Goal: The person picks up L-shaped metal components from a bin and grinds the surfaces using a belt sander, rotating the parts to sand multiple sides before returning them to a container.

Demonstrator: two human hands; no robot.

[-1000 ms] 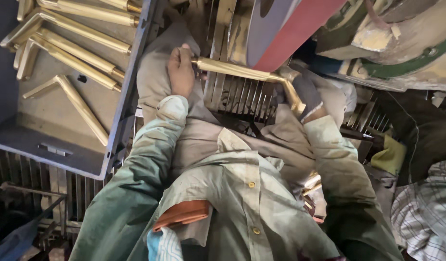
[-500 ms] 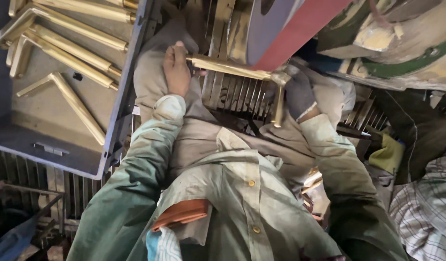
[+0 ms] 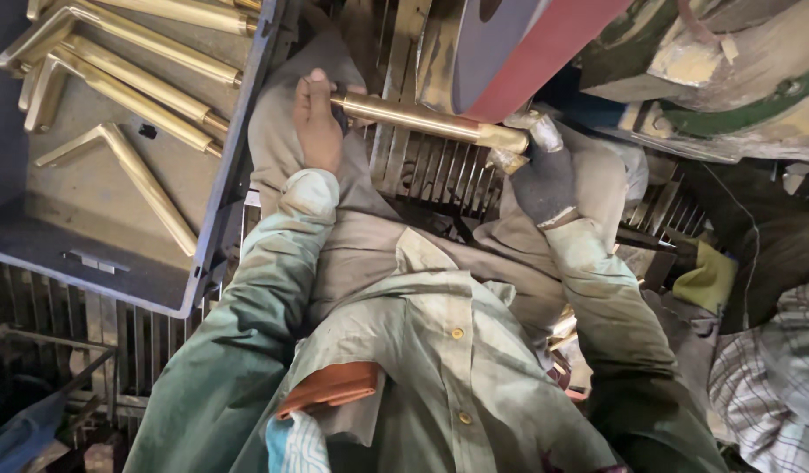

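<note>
Your left hand [image 3: 317, 123] is wrapped around one end of the brass bar [image 3: 422, 119] and your gloved right hand [image 3: 537, 166] pinches its bent end, under the red belt [image 3: 544, 48]. It looks heavy, stiff and slick, so grip it at both ends.

My left hand [image 3: 317, 123] bare, fingers curled shut in grip. My right hand [image 3: 540, 171] gloved, apparently clenched too; fingertips hard to see. Both arms stretched forward, sleeved.

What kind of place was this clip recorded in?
Most likely a metal polishing or grinding workshop. Both hands hold a brass bar against a red abrasive belt, a grey tray beside them holds more angled brass pieces, and the right hand is gloved.
</note>
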